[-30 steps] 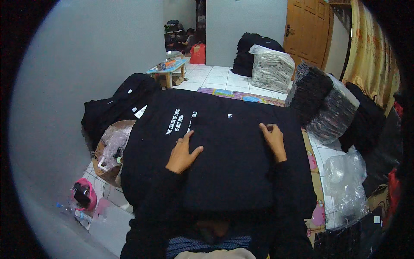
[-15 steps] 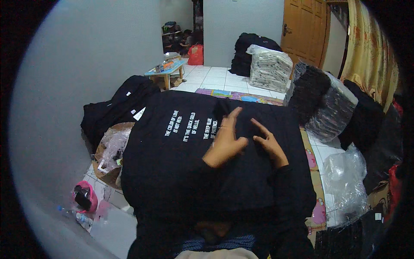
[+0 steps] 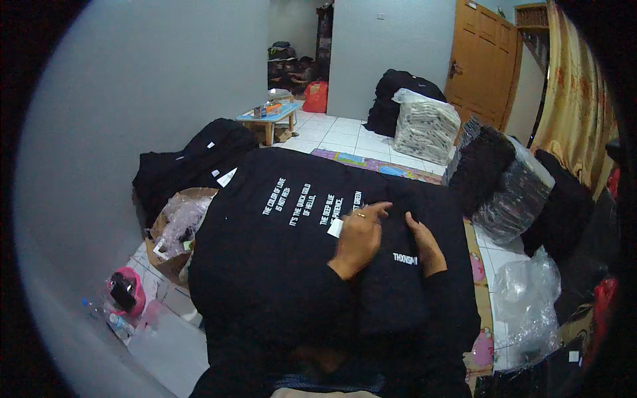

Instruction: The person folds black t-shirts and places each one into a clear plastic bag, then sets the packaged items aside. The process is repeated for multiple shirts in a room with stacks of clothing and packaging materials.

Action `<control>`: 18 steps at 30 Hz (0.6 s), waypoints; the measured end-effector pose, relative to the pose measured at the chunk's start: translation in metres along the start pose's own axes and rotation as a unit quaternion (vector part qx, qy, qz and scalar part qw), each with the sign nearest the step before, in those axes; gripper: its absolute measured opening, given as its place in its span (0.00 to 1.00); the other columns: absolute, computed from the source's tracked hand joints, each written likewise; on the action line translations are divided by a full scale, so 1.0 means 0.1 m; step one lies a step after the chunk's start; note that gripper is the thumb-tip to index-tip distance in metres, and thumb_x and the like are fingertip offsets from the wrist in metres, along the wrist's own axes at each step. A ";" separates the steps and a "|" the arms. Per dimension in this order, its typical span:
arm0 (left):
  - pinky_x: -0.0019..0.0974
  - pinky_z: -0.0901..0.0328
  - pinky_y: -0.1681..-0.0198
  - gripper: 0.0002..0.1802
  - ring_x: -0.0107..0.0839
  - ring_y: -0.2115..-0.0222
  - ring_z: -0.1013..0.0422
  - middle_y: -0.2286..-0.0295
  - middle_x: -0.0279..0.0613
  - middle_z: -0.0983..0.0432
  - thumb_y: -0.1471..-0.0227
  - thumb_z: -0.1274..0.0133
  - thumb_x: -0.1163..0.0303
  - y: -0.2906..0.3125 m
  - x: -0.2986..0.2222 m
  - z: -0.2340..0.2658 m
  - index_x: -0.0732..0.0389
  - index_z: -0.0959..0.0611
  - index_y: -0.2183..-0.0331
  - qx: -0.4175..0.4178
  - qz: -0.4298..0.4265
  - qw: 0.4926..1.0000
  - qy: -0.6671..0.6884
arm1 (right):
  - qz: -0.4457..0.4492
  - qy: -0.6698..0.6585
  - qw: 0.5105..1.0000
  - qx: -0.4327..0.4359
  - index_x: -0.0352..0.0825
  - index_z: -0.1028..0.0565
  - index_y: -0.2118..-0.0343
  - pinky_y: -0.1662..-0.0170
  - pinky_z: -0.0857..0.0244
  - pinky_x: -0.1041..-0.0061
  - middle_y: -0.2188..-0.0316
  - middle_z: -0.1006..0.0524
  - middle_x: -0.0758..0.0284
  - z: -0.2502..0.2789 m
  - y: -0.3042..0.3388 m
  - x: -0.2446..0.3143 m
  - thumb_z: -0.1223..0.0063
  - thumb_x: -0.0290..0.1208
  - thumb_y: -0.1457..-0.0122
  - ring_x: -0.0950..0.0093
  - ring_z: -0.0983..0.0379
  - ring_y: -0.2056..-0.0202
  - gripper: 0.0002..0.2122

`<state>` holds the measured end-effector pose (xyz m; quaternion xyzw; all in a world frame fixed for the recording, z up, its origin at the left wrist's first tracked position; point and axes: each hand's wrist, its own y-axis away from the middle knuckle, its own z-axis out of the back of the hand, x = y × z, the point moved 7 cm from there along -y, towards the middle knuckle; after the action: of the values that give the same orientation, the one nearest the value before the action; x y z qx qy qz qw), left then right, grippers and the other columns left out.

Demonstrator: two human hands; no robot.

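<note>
A black shirt (image 3: 265, 265) with white printed lines is spread in front of me, its right side folded inward so that a short white print shows on the flap. Over the shirt's middle is my left hand (image 3: 358, 242), a ring on one finger, its fingers curled at the flap's edge and seemingly closed on cloth. A small white tag (image 3: 336, 228) shows just left of that hand. On the flap lies my right hand (image 3: 428, 249), thumb stretched away from me and nothing visible in it.
Dark clothes (image 3: 189, 156) and a carton of clear plastic (image 3: 176, 222) lie at the left, near a pink container (image 3: 136, 292). Wrapped stacks (image 3: 424, 126) stand by the wooden door (image 3: 481, 63). Crumpled clear plastic (image 3: 527, 298) lies at right. A low blue table (image 3: 272, 116) is farther back.
A flap with a short white print now lies over the shirt's right part. My left hand has moved right and nearer to me, its fingers more curled; the view has shifted slightly.
</note>
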<state>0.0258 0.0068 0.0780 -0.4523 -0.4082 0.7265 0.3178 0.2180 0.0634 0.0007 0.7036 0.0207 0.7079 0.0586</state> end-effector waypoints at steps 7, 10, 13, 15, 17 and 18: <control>0.52 0.60 0.44 0.19 0.37 0.51 0.36 0.59 0.33 0.24 0.41 0.57 0.52 0.27 0.73 0.07 0.51 0.19 0.59 0.135 0.173 0.970 -0.102 | 0.006 -0.220 0.975 0.044 0.25 0.28 0.55 0.53 0.32 0.71 0.57 0.24 0.59 0.02 -0.06 0.03 0.50 0.48 0.41 0.67 0.26 0.58 0.25; 0.52 0.63 0.43 0.19 0.33 0.51 0.35 0.61 0.32 0.23 0.42 0.56 0.50 0.31 0.76 0.01 0.52 0.18 0.63 0.192 0.185 0.961 -0.079 | 0.036 -0.267 0.961 0.065 0.26 0.27 0.56 0.52 0.32 0.70 0.58 0.24 0.59 0.03 -0.02 0.13 0.50 0.45 0.40 0.67 0.25 0.59 0.23; 0.41 0.41 0.54 0.15 0.27 0.64 0.27 0.68 0.37 0.21 0.46 0.47 0.56 0.26 0.79 0.05 0.57 0.19 0.64 0.147 0.221 0.963 0.052 | 0.102 -0.249 0.963 0.014 0.26 0.27 0.56 0.54 0.30 0.70 0.59 0.24 0.60 0.11 0.01 0.19 0.51 0.44 0.39 0.67 0.24 0.61 0.22; 0.30 0.33 0.68 0.13 0.24 0.71 0.27 0.73 0.39 0.21 0.48 0.43 0.64 0.20 0.77 0.15 0.63 0.20 0.64 0.075 0.194 0.976 0.065 | 0.114 -0.256 0.960 0.009 0.26 0.27 0.56 0.55 0.30 0.71 0.59 0.23 0.60 0.12 0.01 0.19 0.51 0.44 0.39 0.67 0.24 0.61 0.21; 0.32 0.33 0.69 0.12 0.30 0.71 0.24 0.73 0.43 0.21 0.48 0.43 0.64 0.18 0.77 0.23 0.63 0.20 0.65 0.005 0.180 0.980 0.086 | 0.102 -0.263 0.959 0.011 0.27 0.26 0.57 0.55 0.30 0.72 0.60 0.23 0.61 0.13 -0.01 0.18 0.50 0.43 0.40 0.68 0.24 0.61 0.21; 0.33 0.32 0.70 0.11 0.33 0.72 0.23 0.73 0.45 0.20 0.48 0.43 0.65 0.18 0.81 0.24 0.63 0.20 0.66 -0.014 0.198 0.975 0.101 | 0.097 -0.270 0.958 0.023 0.27 0.26 0.57 0.55 0.30 0.73 0.60 0.23 0.61 0.12 -0.02 0.17 0.50 0.43 0.40 0.69 0.24 0.62 0.20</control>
<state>-0.0293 0.0580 0.0358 -0.5995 -0.2868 0.7196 0.2012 0.2296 0.0663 0.0179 0.8683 -0.0481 0.4932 -0.0232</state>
